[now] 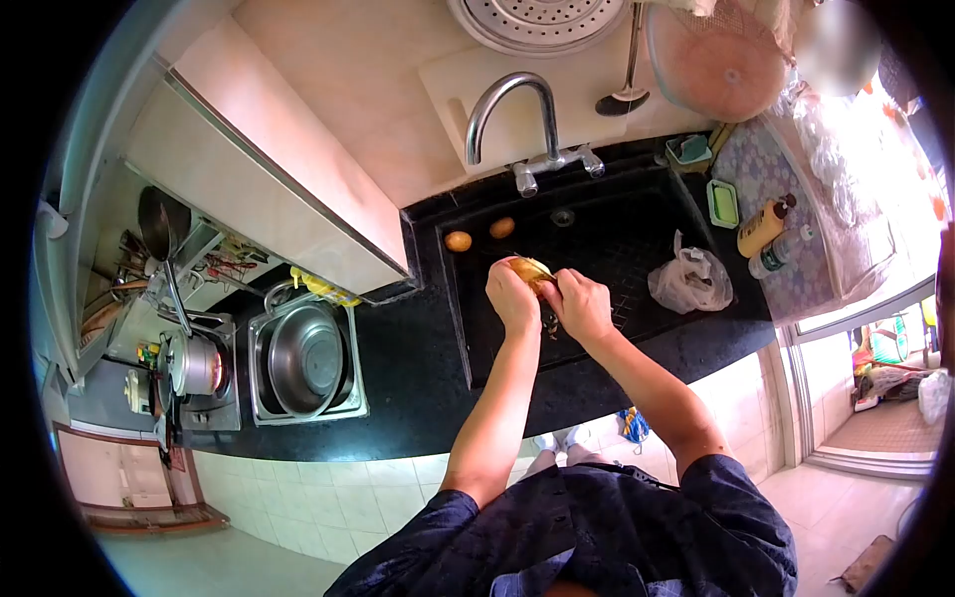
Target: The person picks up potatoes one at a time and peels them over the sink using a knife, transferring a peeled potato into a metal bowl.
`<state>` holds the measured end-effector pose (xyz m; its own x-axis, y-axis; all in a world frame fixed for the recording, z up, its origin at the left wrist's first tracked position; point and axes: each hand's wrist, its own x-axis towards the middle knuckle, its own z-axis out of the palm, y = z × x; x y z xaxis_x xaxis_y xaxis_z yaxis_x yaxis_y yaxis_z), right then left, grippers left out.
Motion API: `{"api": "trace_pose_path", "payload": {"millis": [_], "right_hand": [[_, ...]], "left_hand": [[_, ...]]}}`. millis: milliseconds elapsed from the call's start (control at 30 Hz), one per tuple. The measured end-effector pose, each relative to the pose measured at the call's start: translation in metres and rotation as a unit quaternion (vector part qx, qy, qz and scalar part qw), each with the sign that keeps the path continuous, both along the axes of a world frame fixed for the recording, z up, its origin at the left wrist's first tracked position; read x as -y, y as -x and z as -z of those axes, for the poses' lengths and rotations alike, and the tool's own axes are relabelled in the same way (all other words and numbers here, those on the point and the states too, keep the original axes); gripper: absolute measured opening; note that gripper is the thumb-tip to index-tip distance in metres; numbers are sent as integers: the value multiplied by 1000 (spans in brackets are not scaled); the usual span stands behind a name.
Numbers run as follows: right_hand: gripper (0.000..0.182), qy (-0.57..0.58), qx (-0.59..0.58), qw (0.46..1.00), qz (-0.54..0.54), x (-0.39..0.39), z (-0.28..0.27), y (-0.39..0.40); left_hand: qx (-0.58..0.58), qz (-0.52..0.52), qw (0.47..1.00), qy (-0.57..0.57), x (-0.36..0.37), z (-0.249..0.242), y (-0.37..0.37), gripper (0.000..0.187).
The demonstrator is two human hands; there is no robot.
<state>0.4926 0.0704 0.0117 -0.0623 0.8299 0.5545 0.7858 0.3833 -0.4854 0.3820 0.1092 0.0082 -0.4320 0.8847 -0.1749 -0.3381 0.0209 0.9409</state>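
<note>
Over the black sink, my left hand is closed around a potato that looks pale yellow and partly peeled. My right hand is closed up against the potato's near right side. A thin dark edge crosses the potato by my right fingers, but the tool it may belong to is mostly hidden. Small dark scraps lie in the sink below my hands. Two brown-skinned potatoes, one at the left and another beside it, rest near the sink's back left corner.
A curved faucet rises behind the sink. At the sink's right lies a crumpled plastic bag. Farther right stand a green sponge dish and a yellow pump bottle. Leftward, a metal basin sits in a steel sink beside a pot.
</note>
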Motion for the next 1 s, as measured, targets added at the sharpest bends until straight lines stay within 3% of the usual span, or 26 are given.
{"api": "trace_pose_path", "payload": {"millis": [133,267,500,567,667,767,800,900,1000], "right_hand": [[32,-22,-28,999,-16,1,9,4],[30,4,-96,995,38,-1,-14,10],[32,-18,-81,997,-6,-3,3,10],[36,38,-87,995,36,-3,-17,6],[36,7,-65,998,21,-6,-2,9],[35,-11,-55,998,7,-4,9,11],[35,-18,-66,998,8,-6,5,9],[36,20,-75,996,38,-9,-10,6],[34,-28,-72,997,-4,-8,8,16]], "left_hand": [[121,15,992,-22,-4,0,-8,35],[47,-23,998,-40,-5,-17,-7,36],[99,9,995,-12,-10,1,-5,37],[28,4,999,-21,-9,2,0,38],[-65,-1,996,-55,-12,14,2,35],[31,-7,999,-41,-14,13,-3,39],[9,-4,999,-37,-14,12,-2,38],[67,25,997,32,-5,-20,2,36],[130,19,991,19,-16,6,-2,35]]}}
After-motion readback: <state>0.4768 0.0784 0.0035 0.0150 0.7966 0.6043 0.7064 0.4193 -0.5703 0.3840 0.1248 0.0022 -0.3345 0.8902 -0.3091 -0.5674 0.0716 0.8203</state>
